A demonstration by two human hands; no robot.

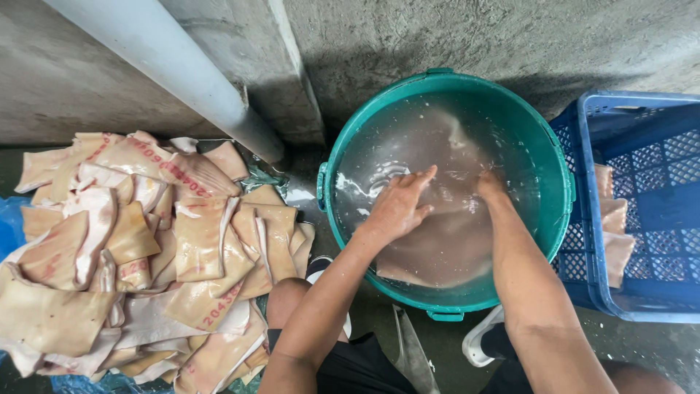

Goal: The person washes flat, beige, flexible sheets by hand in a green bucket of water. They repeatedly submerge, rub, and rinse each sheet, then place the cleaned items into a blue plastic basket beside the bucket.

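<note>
A green round tub (561, 175) full of cloudy water holds a large pale slab of pork skin (445, 241) just under the surface. My left hand (399, 206) lies flat on the slab with fingers spread, at the water's surface. My right hand (490, 186) is plunged into the water past the wrist beside it, fingers hidden under the surface, pressing on or gripping the same slab.
A heap of several cut pork skin pieces (146, 248) with red stamps lies on the floor at left. A blue plastic crate (642, 219) with a few skin pieces stands right of the tub. A grey pipe (189, 73) runs down the concrete wall. A knife blade (412, 354) lies between my knees.
</note>
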